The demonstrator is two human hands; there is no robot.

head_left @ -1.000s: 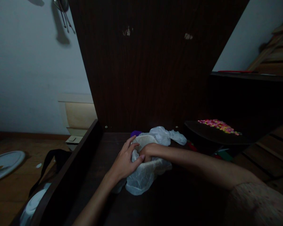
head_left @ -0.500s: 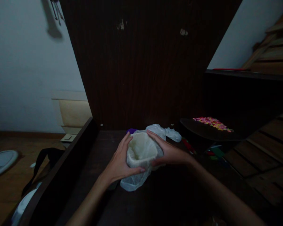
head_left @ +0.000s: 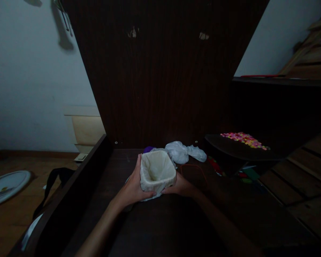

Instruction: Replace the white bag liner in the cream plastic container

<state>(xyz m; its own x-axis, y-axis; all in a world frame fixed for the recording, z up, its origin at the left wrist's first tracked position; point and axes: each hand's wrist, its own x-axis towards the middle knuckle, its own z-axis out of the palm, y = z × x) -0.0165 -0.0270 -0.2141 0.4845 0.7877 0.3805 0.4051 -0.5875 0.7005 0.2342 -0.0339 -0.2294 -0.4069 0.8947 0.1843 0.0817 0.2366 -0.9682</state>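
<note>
Between my hands is a small squarish bin (head_left: 156, 182) lined with a thin whitish plastic bag, its mouth tilted toward me. My left hand (head_left: 135, 187) wraps its left side, with the thumb along the front below the rim. Lower on the right side, my right hand (head_left: 180, 185) grips it, the fingers partly hidden behind the bin. Folds of the liner bunch under the rim and against both hands. Just behind the bin lie a crumpled white plastic bag (head_left: 178, 151) and something purple (head_left: 148, 149), mostly covered.
A dark upright panel (head_left: 160, 78) stands behind the dark surface (head_left: 155, 228). A raised side board (head_left: 69, 189) runs along the left. On a rounded shelf (head_left: 216, 144) at right lie many small pink and yellow pieces (head_left: 244, 139). A white round lid-like object (head_left: 9, 182) is on the floor.
My right hand has moved from the rim down to the bin's lower right side. The liner's loose edge, spread out in front before, is now gathered close under the rim.
</note>
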